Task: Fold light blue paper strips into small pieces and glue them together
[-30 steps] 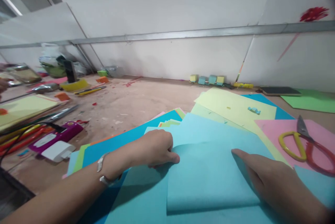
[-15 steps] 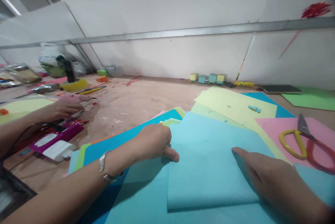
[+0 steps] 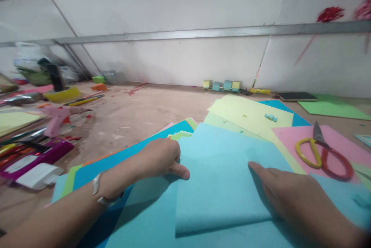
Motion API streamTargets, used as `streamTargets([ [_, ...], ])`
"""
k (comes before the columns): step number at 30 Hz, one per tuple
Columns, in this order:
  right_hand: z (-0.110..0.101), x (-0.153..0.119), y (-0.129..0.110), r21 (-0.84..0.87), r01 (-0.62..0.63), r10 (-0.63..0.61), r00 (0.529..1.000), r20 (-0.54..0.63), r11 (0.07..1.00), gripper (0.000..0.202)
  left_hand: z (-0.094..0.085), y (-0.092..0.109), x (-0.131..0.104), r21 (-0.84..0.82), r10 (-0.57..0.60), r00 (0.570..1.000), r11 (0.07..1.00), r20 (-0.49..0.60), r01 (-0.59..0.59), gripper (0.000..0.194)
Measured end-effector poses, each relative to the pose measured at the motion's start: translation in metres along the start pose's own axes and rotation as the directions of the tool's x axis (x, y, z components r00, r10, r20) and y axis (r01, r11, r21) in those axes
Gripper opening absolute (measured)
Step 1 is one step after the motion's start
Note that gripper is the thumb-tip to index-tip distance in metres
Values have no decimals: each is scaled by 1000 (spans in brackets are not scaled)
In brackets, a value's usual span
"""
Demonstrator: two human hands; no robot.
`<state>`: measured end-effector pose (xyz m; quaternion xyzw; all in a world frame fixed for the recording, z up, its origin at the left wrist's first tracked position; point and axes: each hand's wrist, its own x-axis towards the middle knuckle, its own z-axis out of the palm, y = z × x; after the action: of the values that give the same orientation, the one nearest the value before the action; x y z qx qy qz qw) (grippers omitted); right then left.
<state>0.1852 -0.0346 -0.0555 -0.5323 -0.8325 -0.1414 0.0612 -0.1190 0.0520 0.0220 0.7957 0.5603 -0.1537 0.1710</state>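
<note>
A light blue sheet of paper (image 3: pixel 220 186) lies folded over on top of other sheets, its rounded fold toward me. My left hand (image 3: pixel 162 159), with a silver bracelet at the wrist, presses on the sheet's left edge; its thumb rests on the paper and the other fingers curl under, closed. My right hand (image 3: pixel 284 186) lies on the right part of the folded sheet, fingers extended and pointing left. Beneath are darker blue sheets (image 3: pixel 116 159) and a pale yellow sheet (image 3: pixel 249 114).
Scissors (image 3: pixel 321 149) with yellow and red handles lie on pink paper at the right. Small yellow and blue blocks (image 3: pixel 227 85) stand by the wall. To the left are a pink glue gun (image 3: pixel 58 116), a purple power strip (image 3: pixel 55 151) and a white plug (image 3: pixel 40 175).
The view has turned slightly right. The other person's hand at the left has gone from view, and the glue gun shows there. My hands have barely moved on the paper.
</note>
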Motion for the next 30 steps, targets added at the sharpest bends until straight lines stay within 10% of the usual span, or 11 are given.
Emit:
streamTargets([
  [10,-43,10,-13,-132,-17,78,877,474,991,69,2,-2,2,6,4,1000,1000,14,-4,51],
  [21,-47,14,-20,-206,3,116,819,562,979,83,2,5,-2,20,-14,999,1000,-37,15,43],
  [25,-43,12,-21,-221,-12,134,827,546,975,82,10,8,-3,-77,270,953,956,-136,-282,9],
  [30,-45,12,-22,-205,28,98,811,577,978,80,25,5,-3,-119,494,849,846,-189,-519,28],
])
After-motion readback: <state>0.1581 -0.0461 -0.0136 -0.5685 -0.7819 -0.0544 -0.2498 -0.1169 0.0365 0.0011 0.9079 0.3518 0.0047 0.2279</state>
